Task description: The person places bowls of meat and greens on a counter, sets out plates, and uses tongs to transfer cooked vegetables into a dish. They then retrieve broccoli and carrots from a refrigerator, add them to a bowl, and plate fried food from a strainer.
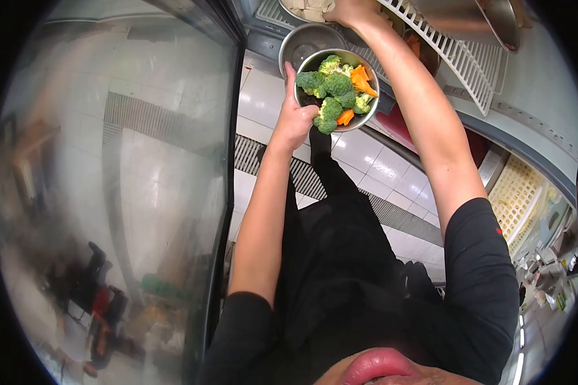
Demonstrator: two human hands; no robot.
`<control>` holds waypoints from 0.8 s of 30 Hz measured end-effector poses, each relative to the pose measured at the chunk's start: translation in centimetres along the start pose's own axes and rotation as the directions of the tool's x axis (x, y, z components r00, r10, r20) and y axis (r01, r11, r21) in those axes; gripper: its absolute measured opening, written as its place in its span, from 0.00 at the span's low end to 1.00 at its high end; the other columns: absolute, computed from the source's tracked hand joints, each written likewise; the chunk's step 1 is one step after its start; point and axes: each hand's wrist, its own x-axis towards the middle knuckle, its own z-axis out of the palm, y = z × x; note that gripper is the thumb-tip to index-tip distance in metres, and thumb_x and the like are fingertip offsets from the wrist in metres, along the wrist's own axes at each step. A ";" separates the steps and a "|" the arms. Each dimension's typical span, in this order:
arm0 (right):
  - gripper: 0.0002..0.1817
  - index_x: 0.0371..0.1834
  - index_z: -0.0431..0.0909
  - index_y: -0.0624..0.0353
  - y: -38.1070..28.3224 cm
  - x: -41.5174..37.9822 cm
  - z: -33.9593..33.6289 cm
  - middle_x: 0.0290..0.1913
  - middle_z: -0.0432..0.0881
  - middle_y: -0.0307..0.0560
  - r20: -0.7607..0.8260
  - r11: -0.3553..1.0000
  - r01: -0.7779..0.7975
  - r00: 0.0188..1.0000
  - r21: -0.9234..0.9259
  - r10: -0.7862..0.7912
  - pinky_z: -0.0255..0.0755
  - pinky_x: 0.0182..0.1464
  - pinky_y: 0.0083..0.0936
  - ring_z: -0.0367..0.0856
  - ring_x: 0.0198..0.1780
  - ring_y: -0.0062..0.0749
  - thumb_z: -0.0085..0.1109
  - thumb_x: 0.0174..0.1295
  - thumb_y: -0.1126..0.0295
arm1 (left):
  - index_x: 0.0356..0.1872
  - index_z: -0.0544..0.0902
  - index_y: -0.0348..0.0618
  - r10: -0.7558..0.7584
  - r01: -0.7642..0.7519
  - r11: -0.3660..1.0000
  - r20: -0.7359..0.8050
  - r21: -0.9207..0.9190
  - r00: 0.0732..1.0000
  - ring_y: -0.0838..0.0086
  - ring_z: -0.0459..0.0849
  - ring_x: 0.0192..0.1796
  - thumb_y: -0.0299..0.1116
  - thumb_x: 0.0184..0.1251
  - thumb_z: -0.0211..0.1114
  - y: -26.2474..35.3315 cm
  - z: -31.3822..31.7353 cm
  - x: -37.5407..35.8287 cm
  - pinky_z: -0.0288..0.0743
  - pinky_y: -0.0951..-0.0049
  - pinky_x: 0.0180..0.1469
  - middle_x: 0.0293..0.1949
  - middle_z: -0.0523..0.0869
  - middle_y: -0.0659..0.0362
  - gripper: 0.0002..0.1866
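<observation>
My left hand (295, 122) is closed on the side of a round metal bowl (374, 106), thumb over the rim. Broccoli florets (338, 85) and orange carrot slices (362, 81) fill it, tilted toward me. Just behind it is a grey metal bowl (297, 48), which it partly overlaps in view. At the top edge my right hand (354, 11) reaches into the fridge, fingers bent at the edge of a bowl of pale cut chunks (307, 9). What those fingertips grip, I cannot tell.
A white wire shelf (453, 61) juts out at upper right, near my right forearm. The open glass door (167, 192) stands close on my left. Another container with orange pieces (415, 46) sits behind my right arm. A yellow perforated basket (514, 189) is at the right.
</observation>
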 end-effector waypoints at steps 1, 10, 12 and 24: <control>0.23 0.55 0.78 0.61 0.0 0.1 -0.1 0.52 0.83 0.58 0.002 1.000 0.003 1.000 0.001 -0.003 0.71 0.60 0.37 0.80 0.54 0.46 0.64 0.60 0.60 | 0.81 0.32 0.46 0.005 -0.005 1.000 -0.002 0.017 1.000 0.66 0.68 0.70 0.12 0.50 0.54 -0.1 -0.1 0.1 0.62 0.74 0.70 0.73 0.62 0.52 0.57; 0.24 0.57 0.77 0.62 -0.2 -1.4 -2.4 0.53 0.82 0.61 0.190 0.986 -0.024 0.982 0.164 -0.008 0.70 0.62 0.39 0.79 0.57 0.50 0.62 0.62 0.59 | 0.81 0.33 0.44 0.017 -0.017 1.000 0.016 0.018 1.000 0.67 0.62 0.74 0.14 0.48 0.56 -0.4 -0.5 0.4 0.56 0.75 0.73 0.77 0.55 0.51 0.58; 0.24 0.58 0.77 0.62 0.0 -2.3 -3.1 0.53 0.82 0.62 0.304 0.975 -0.062 0.953 0.215 -0.006 0.70 0.63 0.39 0.79 0.58 0.50 0.62 0.62 0.59 | 0.81 0.33 0.44 0.019 -0.019 0.999 0.024 0.026 1.000 0.67 0.61 0.74 0.14 0.48 0.56 -0.5 -0.7 0.6 0.56 0.76 0.73 0.77 0.53 0.51 0.58; 0.36 0.64 0.73 0.60 -2.4 0.9 -2.4 0.56 0.79 0.61 -0.093 0.984 -0.158 0.984 -0.087 0.150 0.70 0.63 0.38 0.77 0.61 0.49 0.72 0.52 0.57 | 0.81 0.32 0.45 0.026 -0.026 0.998 0.014 0.058 1.000 0.67 0.66 0.71 0.14 0.47 0.54 -0.2 -0.5 0.4 0.58 0.75 0.72 0.74 0.61 0.52 0.58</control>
